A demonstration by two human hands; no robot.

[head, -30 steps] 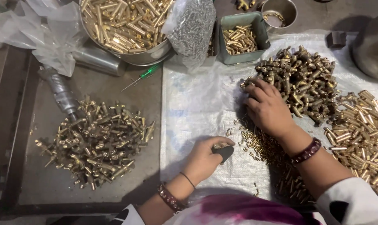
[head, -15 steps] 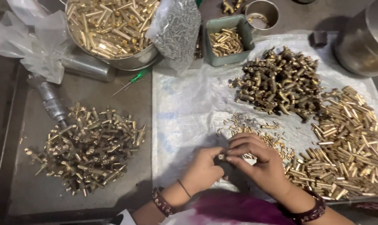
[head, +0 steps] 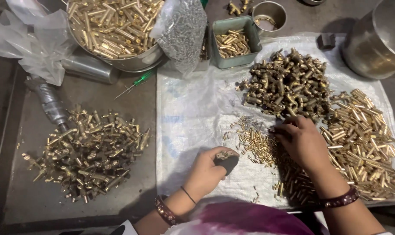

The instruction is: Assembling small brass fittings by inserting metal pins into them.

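Note:
My left hand [head: 208, 172] grips a small dark holder with a brass fitting [head: 225, 156] seated on top, held over the white plastic sheet [head: 193, 113]. My right hand [head: 302, 141] reaches palm down into a scatter of small brass pins [head: 255, 141], fingertips touching them; whether it holds one is hidden. Beyond that hand lies a heap of dark brass tee fittings [head: 289, 85]. A pile of brass rods [head: 363, 139] spreads along the right side of the sheet.
A heap of assembled brass parts [head: 91, 150] lies on the metal tray at left beside a grey power tool [head: 49, 102]. At the back stand a large steel bowl of brass rods [head: 115, 28], a plastic bag of small parts [head: 180, 26], a green box [head: 234, 41], a steel cup [head: 269, 15], a steel pot [head: 378, 39] and a green screwdriver [head: 136, 82].
My right hand went from the tee fitting heap to my left hand, then back out to the small pins. A brass fitting now sits on the holder in my left hand.

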